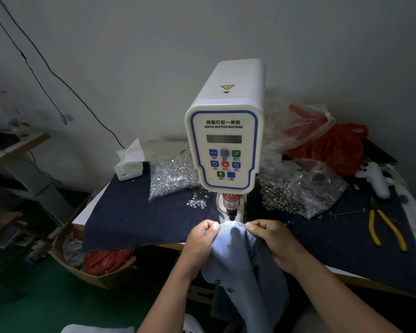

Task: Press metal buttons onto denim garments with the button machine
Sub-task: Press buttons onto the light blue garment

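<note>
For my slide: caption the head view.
Both hands pinch light denim under the button machine's press head.

1 button machine, 2 hands, 1 denim garment, 1 pliers

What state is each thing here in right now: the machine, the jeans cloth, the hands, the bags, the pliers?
Button machine: upright, display lit, digits unreadable.
Light denim garment: stitched edge held under the press head, rest hanging off the table.
Left hand: pinches the garment edge.
Right hand: pinches the garment edge.
Bag of silver studs: open, some spilled on the dark cloth.
Bag of metal rings: open, lying flat.
Yellow pliers: handles spread, lying unused.
Tissue pack: a sheet sticking out.
</note>
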